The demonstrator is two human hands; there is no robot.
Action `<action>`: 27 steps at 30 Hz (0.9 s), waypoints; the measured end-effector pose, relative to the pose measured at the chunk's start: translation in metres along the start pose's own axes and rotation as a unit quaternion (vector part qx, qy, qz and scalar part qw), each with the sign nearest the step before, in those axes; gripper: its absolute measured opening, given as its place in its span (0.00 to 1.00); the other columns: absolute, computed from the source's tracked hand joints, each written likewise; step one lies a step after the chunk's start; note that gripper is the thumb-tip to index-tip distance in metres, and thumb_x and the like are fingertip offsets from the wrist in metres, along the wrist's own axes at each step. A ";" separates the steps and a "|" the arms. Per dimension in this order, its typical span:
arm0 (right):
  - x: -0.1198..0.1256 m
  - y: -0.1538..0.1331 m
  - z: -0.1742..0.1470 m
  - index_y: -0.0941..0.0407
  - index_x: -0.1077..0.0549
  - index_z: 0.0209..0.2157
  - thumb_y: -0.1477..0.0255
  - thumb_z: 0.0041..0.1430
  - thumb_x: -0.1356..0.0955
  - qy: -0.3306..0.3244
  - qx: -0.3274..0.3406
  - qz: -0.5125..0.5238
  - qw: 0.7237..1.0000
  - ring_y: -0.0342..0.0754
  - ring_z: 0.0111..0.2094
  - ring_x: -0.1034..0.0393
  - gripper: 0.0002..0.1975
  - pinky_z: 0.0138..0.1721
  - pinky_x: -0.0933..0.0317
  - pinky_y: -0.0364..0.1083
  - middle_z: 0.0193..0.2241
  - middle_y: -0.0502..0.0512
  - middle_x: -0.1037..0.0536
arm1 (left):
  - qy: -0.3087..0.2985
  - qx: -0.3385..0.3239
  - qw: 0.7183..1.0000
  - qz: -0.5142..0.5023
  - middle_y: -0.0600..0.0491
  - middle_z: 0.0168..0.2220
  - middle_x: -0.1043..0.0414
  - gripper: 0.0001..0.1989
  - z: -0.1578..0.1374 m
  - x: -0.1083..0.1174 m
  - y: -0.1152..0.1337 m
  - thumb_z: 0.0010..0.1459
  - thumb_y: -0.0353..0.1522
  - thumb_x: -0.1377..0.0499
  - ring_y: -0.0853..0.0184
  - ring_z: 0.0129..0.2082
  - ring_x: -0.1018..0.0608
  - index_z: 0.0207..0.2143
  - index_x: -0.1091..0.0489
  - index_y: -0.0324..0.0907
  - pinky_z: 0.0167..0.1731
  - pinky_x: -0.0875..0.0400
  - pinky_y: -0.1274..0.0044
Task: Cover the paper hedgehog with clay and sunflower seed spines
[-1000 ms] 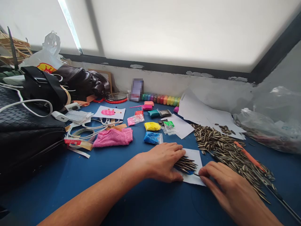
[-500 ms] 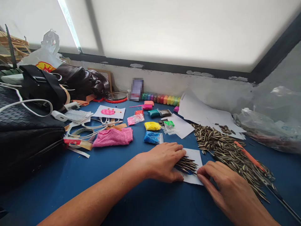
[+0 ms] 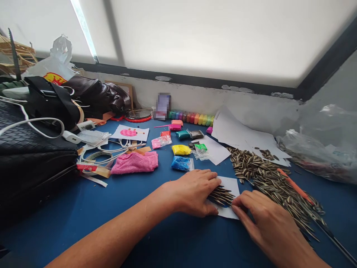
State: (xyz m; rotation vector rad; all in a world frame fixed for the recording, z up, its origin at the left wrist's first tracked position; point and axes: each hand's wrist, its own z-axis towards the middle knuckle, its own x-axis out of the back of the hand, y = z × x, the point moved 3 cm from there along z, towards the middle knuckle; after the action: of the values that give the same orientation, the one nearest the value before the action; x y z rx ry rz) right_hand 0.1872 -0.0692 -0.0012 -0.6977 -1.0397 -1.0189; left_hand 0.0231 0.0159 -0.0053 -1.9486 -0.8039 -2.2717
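A fan of striped sunflower seeds (image 3: 222,195), tips toward the right, sits over a small sheet of white paper (image 3: 231,183), with a bit of blue beneath the seeds. My left hand (image 3: 196,191) lies across the paper's left part, fingers stretched out and thumb apart, partly covering the seeds. At the right edge of the fan, my right hand (image 3: 264,216) has thumb and forefinger pinched together by the seed tips. Whatever sits in that pinch is too small or hidden to make out. A loose pile of sunflower seeds (image 3: 259,175) spreads just beyond my right hand.
Packets of yellow (image 3: 181,149) and blue clay (image 3: 180,163) lie beyond my left hand. An orange-handled tool (image 3: 294,185) rests on the seed pile. White paper sheets (image 3: 237,130) lie behind. Left are a pink cloth (image 3: 135,162), cables and a black bag (image 3: 33,160).
My right hand has shifted very slightly left, its pinched fingertips closer to the seed tips. My left hand stays in place on the paper.
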 end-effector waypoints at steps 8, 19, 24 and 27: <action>-0.001 -0.002 0.003 0.52 0.33 0.26 0.75 0.65 0.41 -0.003 0.012 -0.010 1.000 0.46 0.24 0.31 0.13 0.25 0.40 0.44 0.22 0.50 0.28 | -0.004 0.002 1.000 -0.005 0.38 0.61 0.37 0.31 0.001 0.000 -0.001 0.55 0.43 0.38 0.50 0.61 0.33 0.56 0.36 0.34 0.58 0.36 0.64; -0.001 -0.002 0.005 0.52 0.33 0.25 0.75 0.64 0.40 -0.001 0.019 -0.030 0.999 0.46 0.22 0.30 0.13 0.23 0.40 0.44 0.21 0.49 0.28 | -0.004 0.003 1.000 0.000 0.38 0.61 0.37 0.31 0.000 0.000 0.001 0.55 0.43 0.38 0.51 0.60 0.32 0.56 0.35 0.34 0.58 0.36 0.64; 0.002 0.003 0.005 0.51 0.31 0.24 0.72 0.64 0.39 0.005 -0.007 -0.022 1.000 0.46 0.20 0.29 0.14 0.21 0.40 0.44 0.19 0.48 0.27 | -0.006 0.006 1.000 0.007 0.39 0.61 0.36 0.31 0.001 0.001 0.000 0.55 0.44 0.38 0.51 0.59 0.32 0.57 0.35 0.35 0.57 0.35 0.65; 0.005 0.006 0.005 0.51 0.31 0.23 0.69 0.64 0.40 0.012 -0.025 -0.017 0.999 0.45 0.19 0.29 0.15 0.19 0.41 0.43 0.19 0.48 0.26 | -0.005 0.009 1.000 0.008 0.39 0.61 0.36 0.31 0.001 0.001 0.001 0.55 0.44 0.37 0.51 0.59 0.31 0.56 0.35 0.36 0.55 0.33 0.65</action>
State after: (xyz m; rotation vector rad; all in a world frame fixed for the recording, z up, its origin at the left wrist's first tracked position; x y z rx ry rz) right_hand 0.1916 -0.0644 0.0050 -0.7088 -1.0108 -1.0837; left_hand 0.0239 0.0159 -0.0039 -1.9540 -0.8032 -2.2402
